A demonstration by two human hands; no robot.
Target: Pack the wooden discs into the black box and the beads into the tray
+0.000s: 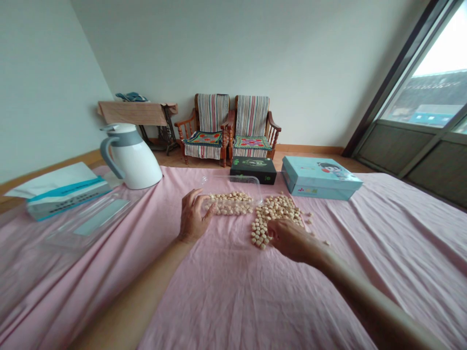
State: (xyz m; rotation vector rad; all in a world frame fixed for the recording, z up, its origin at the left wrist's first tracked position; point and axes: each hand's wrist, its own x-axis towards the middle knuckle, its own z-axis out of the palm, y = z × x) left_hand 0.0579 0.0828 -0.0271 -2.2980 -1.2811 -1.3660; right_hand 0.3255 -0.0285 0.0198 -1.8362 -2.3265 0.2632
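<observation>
A clear plastic box [233, 209] with its see-through lid raised stands on the cloth, partly filled with small round beige pieces. My left hand [193, 216] grips the left end of this box, thumb on the near side. Right of the box, many more of the same beige pieces [279, 206] lie in a loose pile. At the pile's near edge rests my right hand [286, 238], its fingers curled closed and turned away from me. Whatever they pinch is hidden by the hand.
A pink cloth [226, 291] covers the surface. To the left are a white jug [136, 163], a tissue pack [67, 194] and a flat clear plastic piece [98, 218]. Behind the pile stand a black box [253, 171] and a light-blue box [317, 182]. Stray pieces lie to its right.
</observation>
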